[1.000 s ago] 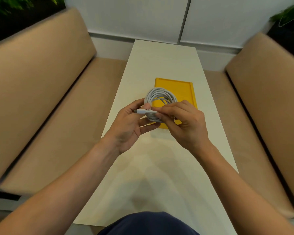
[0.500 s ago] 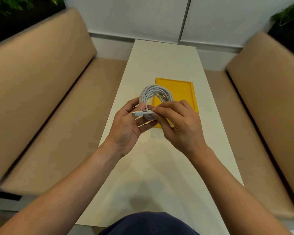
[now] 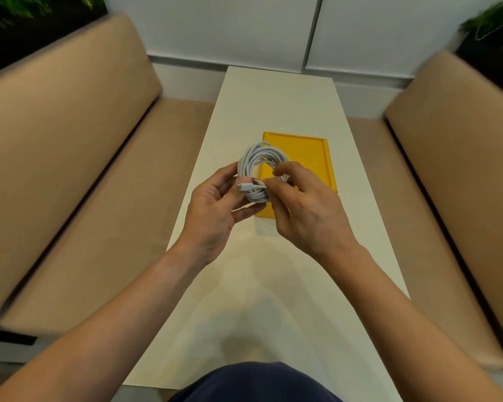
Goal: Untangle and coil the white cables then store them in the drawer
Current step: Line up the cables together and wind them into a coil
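The left hand is pinching the coiled white cable at its plug, above the yellow tray. The right hand is nipping the loops. Light and springy, the cable probably needs gripping across all its turns.

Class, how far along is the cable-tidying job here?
Done: the white cable is wound into a round coil. In hand: the left hand grips it while the right hand handles its plug end. Left: storing it; no drawer is visible, only a yellow rectangular tray.
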A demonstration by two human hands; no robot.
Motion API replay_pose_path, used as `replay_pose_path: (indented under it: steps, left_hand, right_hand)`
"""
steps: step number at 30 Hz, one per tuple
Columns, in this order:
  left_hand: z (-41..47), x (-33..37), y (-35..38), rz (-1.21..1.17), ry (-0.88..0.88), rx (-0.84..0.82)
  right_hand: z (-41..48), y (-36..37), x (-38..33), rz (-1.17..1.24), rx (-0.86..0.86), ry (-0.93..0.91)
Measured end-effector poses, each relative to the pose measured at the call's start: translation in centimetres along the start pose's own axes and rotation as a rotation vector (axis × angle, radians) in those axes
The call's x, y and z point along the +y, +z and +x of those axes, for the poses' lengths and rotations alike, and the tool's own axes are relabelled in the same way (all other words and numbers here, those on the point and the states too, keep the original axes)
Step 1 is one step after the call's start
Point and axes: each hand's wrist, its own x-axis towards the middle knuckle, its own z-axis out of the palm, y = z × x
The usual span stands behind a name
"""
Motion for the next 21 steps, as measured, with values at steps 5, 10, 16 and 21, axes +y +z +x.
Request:
replay_pose_path:
  steps: [5,10,16,21]
  left_hand:
    - [-0.4,0.0,-0.2,0.054,0.009,-0.029]
    - [-0.4,-0.1,-0.2,0.064,0.052,-0.01]
    - [-0.4,-0.6,-0.1,0.088,0.045,-0.033]
    - [-0.1,-0.6,-0.2,0.087,0.051,-0.043]
  right_hand:
    - [0.0,-0.4,0.8,0.072,-0.059,-0.126]
    - [-0.2,-0.9,0.1,0.078,-0.027,-0.069]
    - [-0.3,-1.0,-0.2,0.053,0.039,-0.029]
    - [-0.5,-0.6,-0.4,0.242,0.093,0.153]
